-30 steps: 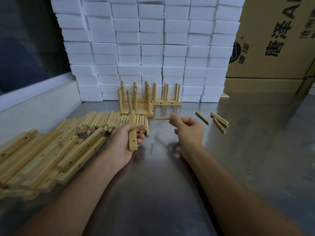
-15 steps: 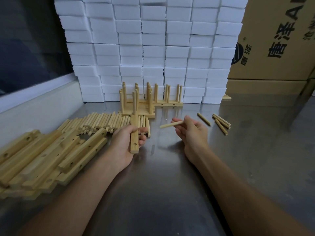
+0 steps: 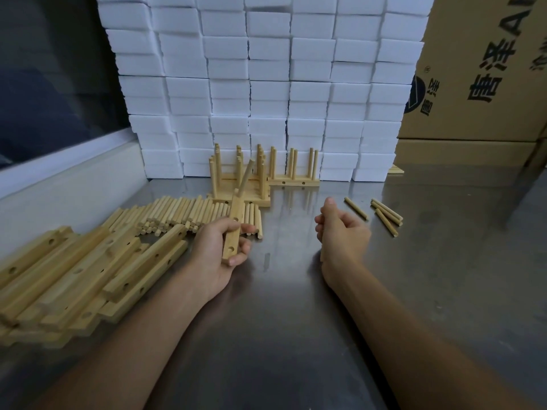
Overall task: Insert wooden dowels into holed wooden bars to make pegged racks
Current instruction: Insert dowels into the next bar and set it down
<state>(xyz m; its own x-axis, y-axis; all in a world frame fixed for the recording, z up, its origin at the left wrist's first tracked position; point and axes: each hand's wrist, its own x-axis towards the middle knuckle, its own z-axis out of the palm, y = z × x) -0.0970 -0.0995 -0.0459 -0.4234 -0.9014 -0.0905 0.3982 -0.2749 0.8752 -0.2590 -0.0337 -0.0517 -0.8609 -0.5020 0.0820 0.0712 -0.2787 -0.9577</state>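
Gripping the bar (image 3: 232,232) mid-length in our left hand (image 3: 220,250); light, stiff wood, one dowel (image 3: 245,180) seated. Right hand (image 3: 340,232) is curled; whether it holds anything we cannot tell.

Not much to report on the person: two bare forearms coming in from the bottom edge, no sleeves anywhere in view. No gloves either, and no watch, rings or wristbands on the left hand (image 3: 220,253) or the right hand (image 3: 340,232). Short, plain fingernails from what shows.
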